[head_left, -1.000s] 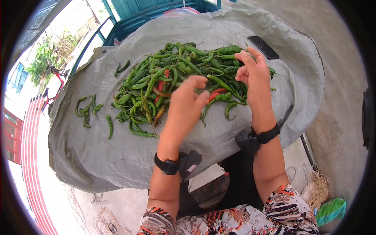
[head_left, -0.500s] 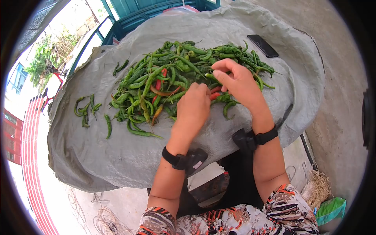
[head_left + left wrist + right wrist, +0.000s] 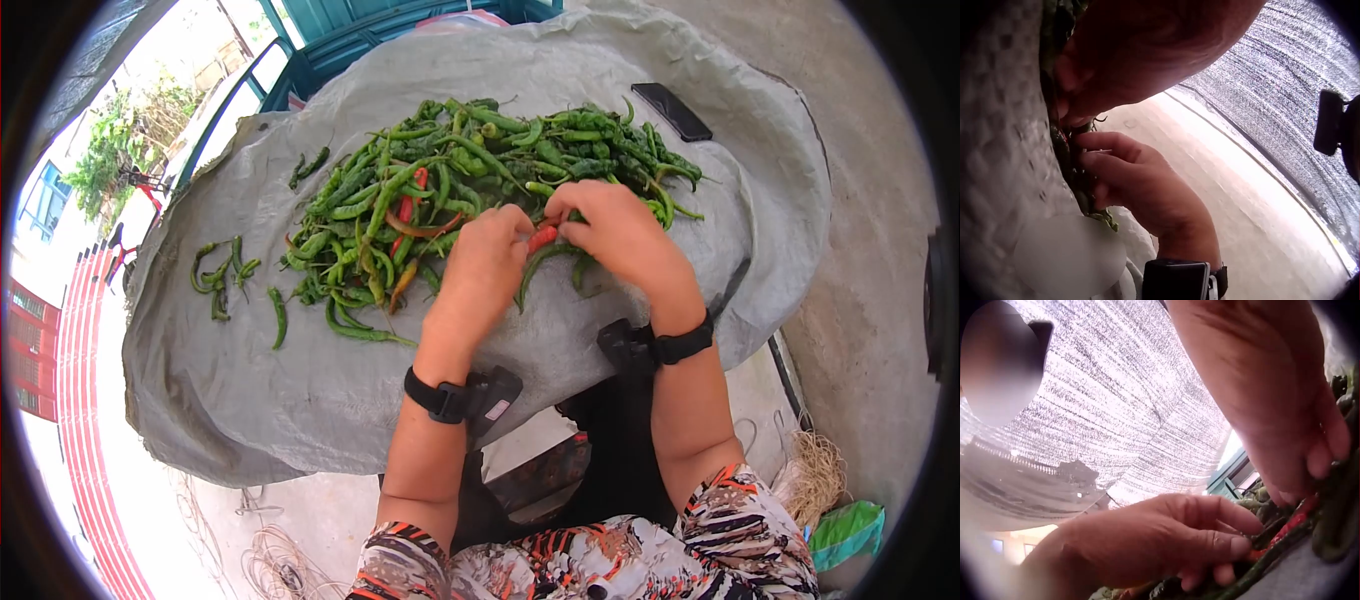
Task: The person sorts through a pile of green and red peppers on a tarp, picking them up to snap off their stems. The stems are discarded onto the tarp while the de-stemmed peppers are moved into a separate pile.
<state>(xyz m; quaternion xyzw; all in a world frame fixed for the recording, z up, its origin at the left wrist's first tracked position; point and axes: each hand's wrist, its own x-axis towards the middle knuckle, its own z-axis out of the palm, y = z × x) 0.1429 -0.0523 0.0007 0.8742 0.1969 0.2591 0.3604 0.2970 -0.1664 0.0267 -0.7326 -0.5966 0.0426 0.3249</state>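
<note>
A pile of green peppers [image 3: 350, 205] with a few red ones lies on a grey sheet [image 3: 300, 400]. Both hands meet at the pile's near edge, around a red pepper [image 3: 541, 239]. The left hand [image 3: 485, 265] pinches its left end; in the right wrist view, that hand's thumb and fingers [image 3: 1235, 544] close at the orange-red end. The right hand [image 3: 625, 240] has bent fingers and thumb at the other end of the red pepper [image 3: 1294, 525], its fingertips partly hidden. In the left wrist view, the right hand [image 3: 1147, 181] reaches in from below.
Several green peppers [image 3: 278, 318] lie apart on the left of the sheet. A black phone [image 3: 672, 111] lies at the back right. Beyond the sheet stands a teal metal frame [image 3: 340, 50]. A green bag [image 3: 846, 538] is on the ground at lower right.
The right hand has come down and left from the pile's right side to the red pepper. The left hand has moved in over the near edge, its fingers now closed at the pepper.
</note>
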